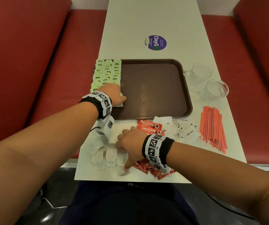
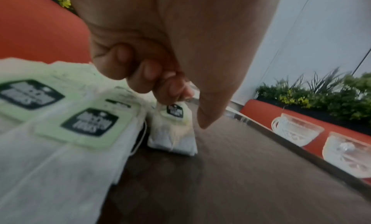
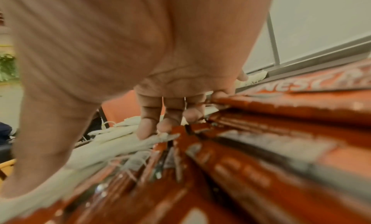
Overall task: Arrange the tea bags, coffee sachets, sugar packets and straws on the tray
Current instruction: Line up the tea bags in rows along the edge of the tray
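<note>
A brown tray (image 1: 155,88) lies on the white table, with rows of green-tagged tea bags (image 1: 107,70) along its left side. My left hand (image 1: 120,98) is at the near end of those rows and pinches the green tag of one tea bag (image 2: 174,132), whose lower end rests on the tray. My right hand (image 1: 124,154) is on the loose white tea bags (image 1: 109,157) near the table's front edge, with the thumb and bent fingers (image 3: 148,126) around one of them. Red coffee sachets (image 1: 150,128), white sugar packets (image 1: 186,129) and red-striped straws (image 1: 213,127) lie off the tray.
Two glass cups (image 1: 200,73) (image 1: 217,90) stand right of the tray. More coffee sachets (image 1: 156,173) lie under my right wrist. A round purple sticker (image 1: 155,43) is on the far tabletop. Red benches (image 1: 33,62) flank the narrow table.
</note>
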The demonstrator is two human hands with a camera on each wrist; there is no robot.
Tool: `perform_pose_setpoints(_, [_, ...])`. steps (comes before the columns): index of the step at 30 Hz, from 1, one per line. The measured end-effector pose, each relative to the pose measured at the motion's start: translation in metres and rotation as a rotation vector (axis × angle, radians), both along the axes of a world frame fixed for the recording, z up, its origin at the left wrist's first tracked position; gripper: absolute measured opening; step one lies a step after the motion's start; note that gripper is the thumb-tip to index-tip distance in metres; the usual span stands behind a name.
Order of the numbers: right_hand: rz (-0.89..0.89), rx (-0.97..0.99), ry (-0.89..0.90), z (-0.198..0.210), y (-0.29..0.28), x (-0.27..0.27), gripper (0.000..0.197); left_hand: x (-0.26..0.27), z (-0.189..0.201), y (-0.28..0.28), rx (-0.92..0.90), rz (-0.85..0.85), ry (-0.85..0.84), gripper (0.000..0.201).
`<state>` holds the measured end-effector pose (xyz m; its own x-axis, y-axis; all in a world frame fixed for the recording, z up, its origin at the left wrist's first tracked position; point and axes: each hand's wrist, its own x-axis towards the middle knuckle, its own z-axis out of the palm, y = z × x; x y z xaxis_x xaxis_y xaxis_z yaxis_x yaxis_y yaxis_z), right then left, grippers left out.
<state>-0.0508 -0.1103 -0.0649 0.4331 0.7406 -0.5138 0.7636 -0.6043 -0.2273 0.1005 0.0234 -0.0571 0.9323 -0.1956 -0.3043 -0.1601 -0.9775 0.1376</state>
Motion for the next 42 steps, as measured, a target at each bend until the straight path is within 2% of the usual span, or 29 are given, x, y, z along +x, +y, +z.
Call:
perform_pose_setpoints(2, [0.007,-0.002,-0.012,0.000,0.000,-0.002,0.060,0.000,-0.005,-0.003,0.060,-0.004,0.019,0.037])
perform_pose_setpoints(6, [-0.035,0.058,-0.010,-0.001,-0.001,-0.002,0.042,-0.003,-0.003,0.000,0.044,0.020,0.025,0.032])
perform_pose_setpoints(9, [-0.070,0.143,0.036,-0.002,-0.002,-0.002,0.036,-0.014,0.008,0.004,-0.100,0.039,0.001,0.025])
perform_pose_setpoints(12, [-0.051,0.202,0.058,-0.002,-0.002,-0.003,0.021,-0.037,0.020,0.012,-0.294,0.046,-0.011,0.023])
perform_pose_setpoints(14, [-0.054,0.226,0.061,-0.003,-0.002,-0.003,0.015,-0.058,0.026,0.022,-0.349,0.009,0.028,0.019])
perform_pose_setpoints(19, [-0.180,0.288,0.115,0.000,-0.005,0.003,0.010,-0.114,0.023,0.048,-0.288,-0.146,0.186,0.007])
perform_pose_setpoints(23, [-0.353,0.395,0.169,0.008,-0.014,0.009,0.015,-0.145,0.009,0.058,-0.254,-0.271,0.283,0.014])
perform_pose_setpoints(25, [-0.416,0.496,0.170,0.012,-0.017,0.013,0.020,-0.152,0.002,0.061,-0.227,-0.359,0.286,0.039])
perform_pose_setpoints(27, [-0.483,0.527,0.185,0.017,-0.022,0.017,0.034,-0.154,-0.002,0.061,-0.196,-0.393,0.284,0.070])
perform_pose_setpoints(29, [-0.527,0.512,0.202,0.020,-0.023,0.017,0.027,-0.154,-0.005,0.057,-0.134,-0.414,0.248,0.079])
perform_pose_setpoints(30, [-0.548,0.502,0.197,0.020,-0.024,0.016,0.020,-0.154,-0.006,0.054,-0.093,-0.428,0.221,0.076])
perform_pose_setpoints(37, [-0.709,0.574,0.211,0.018,-0.026,0.021,0.022,-0.146,-0.012,0.034,0.090,-0.456,0.078,0.051])
perform_pose_setpoints(42, [-0.723,0.603,0.212,0.022,-0.030,0.024,0.014,-0.141,-0.007,0.022,0.195,-0.565,0.038,0.042])
